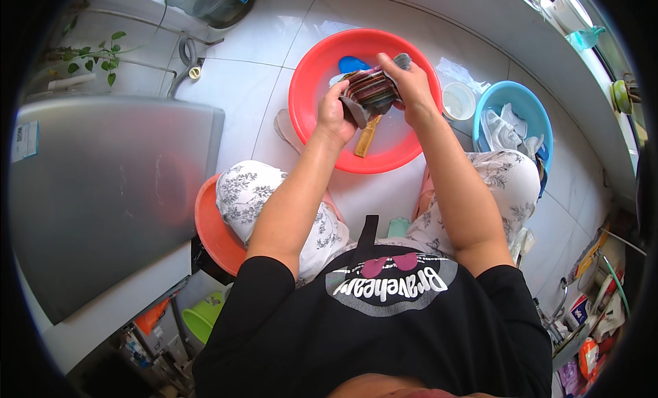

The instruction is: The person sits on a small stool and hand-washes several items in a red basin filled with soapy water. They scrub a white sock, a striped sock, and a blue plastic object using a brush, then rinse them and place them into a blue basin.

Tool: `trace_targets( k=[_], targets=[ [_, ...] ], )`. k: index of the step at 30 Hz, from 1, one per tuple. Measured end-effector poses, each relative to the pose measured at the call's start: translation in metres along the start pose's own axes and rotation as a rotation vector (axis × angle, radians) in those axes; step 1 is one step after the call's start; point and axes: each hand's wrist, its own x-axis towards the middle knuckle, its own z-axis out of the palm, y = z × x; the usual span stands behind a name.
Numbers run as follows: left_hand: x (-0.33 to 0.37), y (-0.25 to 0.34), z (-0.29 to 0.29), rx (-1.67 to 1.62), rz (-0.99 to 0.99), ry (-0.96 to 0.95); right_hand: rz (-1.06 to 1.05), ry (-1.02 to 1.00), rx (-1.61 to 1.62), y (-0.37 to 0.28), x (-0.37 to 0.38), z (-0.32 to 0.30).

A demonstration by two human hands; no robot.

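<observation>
Two hands (334, 116) closed on a bunched striped cloth (373, 88), over the red tub (299, 107). Might slip out and splash cloudy water (399, 132) onto the floor (236, 90) if pinched too loosely or tugged too hard.

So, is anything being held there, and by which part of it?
Yes, a striped cloth over the red basin: the left fingers grip its left side, and the right fingers its right side.
</observation>
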Motion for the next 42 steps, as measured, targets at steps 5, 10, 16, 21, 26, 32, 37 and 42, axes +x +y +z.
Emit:
trace_targets(
  k=[5, 10, 16, 21, 26, 32, 37, 42],
  targets=[
    [0.006, -0.007, -0.011, -0.046, -0.067, -0.039, -0.144, 0.016, -0.395, 0.035, 0.028, -0.011],
    [0.001, -0.003, -0.006, 0.017, -0.106, -0.039, -0.085, 0.095, 0.009, 0.030, 0.040, -0.030],
    [0.007, -0.003, -0.002, -0.025, -0.033, -0.133, -0.314, 0.013, -0.401, 0.014, 0.006, -0.007],
    [0.021, -0.001, -0.016, -0.054, 0.083, -0.111, -0.210, -0.139, -0.192, -0.012, -0.010, -0.009],
    [0.020, 0.003, -0.007, -0.098, 0.205, -0.053, -0.016, -0.089, 0.098, -0.021, -0.001, -0.029],
    [0.027, 0.009, -0.015, 0.000, 0.141, -0.050, 0.002, -0.041, 0.126, -0.010, 0.001, -0.026],
    [0.027, -0.008, -0.006, 0.211, 0.185, 0.291, -0.229, -0.050, -0.040, 0.017, 0.011, -0.010],
    [0.033, -0.019, -0.035, 0.024, 0.128, -0.010, -0.831, 0.031, -0.516, 0.040, -0.025, 0.046]
  ],
)
